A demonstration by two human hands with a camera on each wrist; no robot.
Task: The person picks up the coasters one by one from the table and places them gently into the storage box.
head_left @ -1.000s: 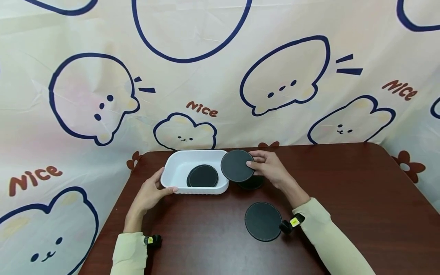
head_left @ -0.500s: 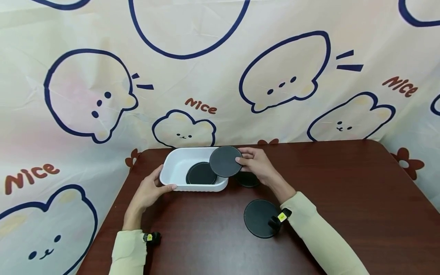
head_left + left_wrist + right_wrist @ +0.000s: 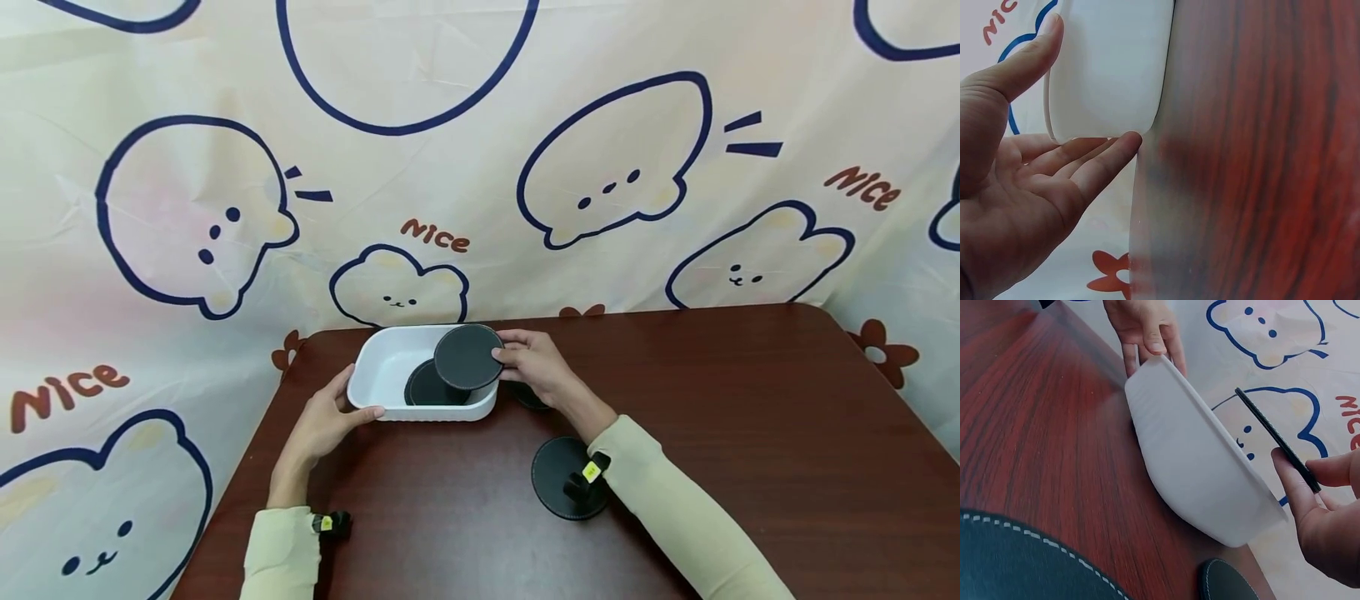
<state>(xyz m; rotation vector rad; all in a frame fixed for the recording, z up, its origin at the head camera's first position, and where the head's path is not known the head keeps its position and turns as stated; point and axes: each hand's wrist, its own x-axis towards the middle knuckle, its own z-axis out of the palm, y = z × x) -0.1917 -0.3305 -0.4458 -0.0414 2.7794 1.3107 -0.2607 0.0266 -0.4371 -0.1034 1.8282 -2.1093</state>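
A white rectangular tub (image 3: 378,367) stands near the table's far edge. My left hand (image 3: 322,425) grips its left end, thumb on the near rim and fingers against the end wall (image 3: 1110,75). My right hand (image 3: 542,367) pinches a round black coaster (image 3: 467,354) by its right edge, between thumb and fingers. The coaster is tilted above the tub's right half; seen edge-on in the right wrist view, it is apart from the rim. Another black coaster (image 3: 422,385) lies inside the tub, partly hidden by the held one.
On the brown table (image 3: 750,433), a black coaster (image 3: 551,479) with a stitched edge lies in front of the tub, partly covered by the right wrist camera. One more coaster (image 3: 529,397) shows beneath the right hand. A patterned cloth (image 3: 600,100) hangs behind the table.
My right hand has carried its coaster leftward from beside the tub's right end to above the inside, covering more of the coaster there. The left hand keeps its grip.
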